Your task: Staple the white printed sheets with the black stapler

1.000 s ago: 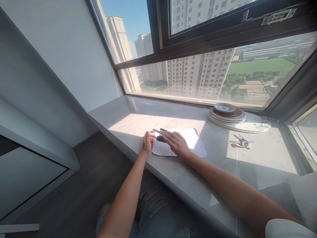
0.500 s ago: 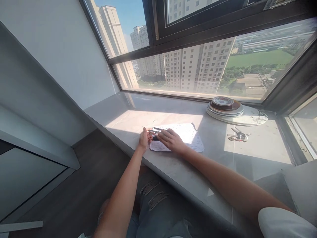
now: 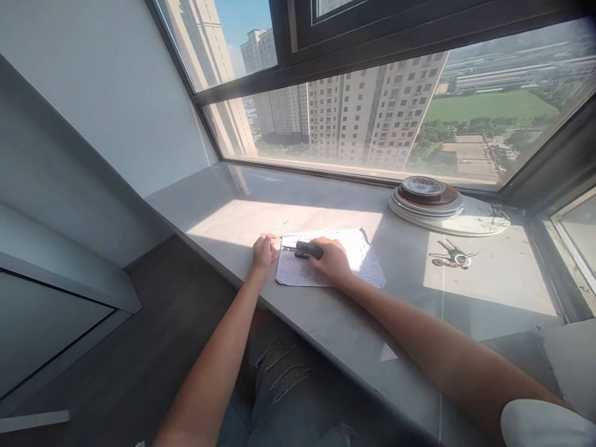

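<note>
My right hand (image 3: pixel 331 257) is wrapped round a black stapler (image 3: pixel 308 249) held low over the sheets of paper (image 3: pixel 351 267). A narrow metal part of the stapler points left, past the paper's left side. Just beyond that tip, my left hand (image 3: pixel 264 250) is closed, with its fingers curled in by the left edge of the paper. Whether something small is inside those fingers is hidden. Printed or written lines cover the white sheets, which lie flat on the pale sill, partly in bright sunlight.
Stacked plates (image 3: pixel 424 197) stand by the window at the right. Nearer lies a keyring with keys (image 3: pixel 455 256). The sill's front edge (image 3: pixel 298 326) runs slantwise above my knees. A dark window frame (image 3: pixel 298 172) borders the back.
My hands have moved apart. The stapler, mostly hidden between them before, now shows in my right hand, and my left hand has curled closed. The view has shifted slightly.
</note>
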Demonstrator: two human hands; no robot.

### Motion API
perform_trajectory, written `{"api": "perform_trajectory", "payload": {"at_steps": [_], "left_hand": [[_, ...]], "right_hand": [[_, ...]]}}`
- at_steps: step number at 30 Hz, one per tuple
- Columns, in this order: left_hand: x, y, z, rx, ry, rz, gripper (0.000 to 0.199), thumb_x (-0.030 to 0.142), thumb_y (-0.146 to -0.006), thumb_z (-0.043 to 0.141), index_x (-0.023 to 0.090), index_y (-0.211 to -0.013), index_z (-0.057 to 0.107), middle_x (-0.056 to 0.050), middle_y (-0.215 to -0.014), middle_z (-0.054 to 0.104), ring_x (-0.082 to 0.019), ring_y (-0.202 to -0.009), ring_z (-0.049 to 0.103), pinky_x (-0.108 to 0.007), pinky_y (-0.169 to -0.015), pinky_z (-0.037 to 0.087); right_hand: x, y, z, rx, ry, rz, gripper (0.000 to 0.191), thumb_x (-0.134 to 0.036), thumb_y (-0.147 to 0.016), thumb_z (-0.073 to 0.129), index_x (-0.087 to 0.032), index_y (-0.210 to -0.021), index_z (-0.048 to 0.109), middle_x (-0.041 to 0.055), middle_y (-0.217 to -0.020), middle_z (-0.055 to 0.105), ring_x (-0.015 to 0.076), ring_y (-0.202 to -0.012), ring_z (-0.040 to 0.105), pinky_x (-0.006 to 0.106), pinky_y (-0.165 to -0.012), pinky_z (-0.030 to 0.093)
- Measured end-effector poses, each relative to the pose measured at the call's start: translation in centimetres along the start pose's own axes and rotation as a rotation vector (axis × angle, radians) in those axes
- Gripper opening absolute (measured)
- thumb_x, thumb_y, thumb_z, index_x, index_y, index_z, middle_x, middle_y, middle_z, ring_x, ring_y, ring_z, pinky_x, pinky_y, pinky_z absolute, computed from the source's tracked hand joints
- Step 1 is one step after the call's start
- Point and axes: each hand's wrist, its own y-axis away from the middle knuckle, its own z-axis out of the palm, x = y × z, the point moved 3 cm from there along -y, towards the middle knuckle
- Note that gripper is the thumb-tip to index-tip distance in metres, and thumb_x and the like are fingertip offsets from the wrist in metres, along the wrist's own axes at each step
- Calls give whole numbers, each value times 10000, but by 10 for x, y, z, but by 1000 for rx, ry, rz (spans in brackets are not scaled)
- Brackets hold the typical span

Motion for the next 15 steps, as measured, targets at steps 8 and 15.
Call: {"api": "perform_trajectory", "payload": {"at_steps": [8,15], "left_hand": [[15,-94,22,-135,-725,277,60,281,-998,646,252,-1050,652,-92,-1076,703,-251,-827,620,-385,-838,478],[-5,-108,36,-240,-967,351,269,391,-1089,566,150,-1197,620,-136,-1226,709,-248,-971,681,-401,-996,451]], "right_hand": [[1,-3,2,-50,35,35,164,-217,-834,649,-262,-989,677,66,-983,732,285,-924,630,396,-858,446],[3,-3,4,-75,44,44,167,-211,-838,657,-253,-999,666,81,-1043,749,298,-962,649,406,-873,463]]}}
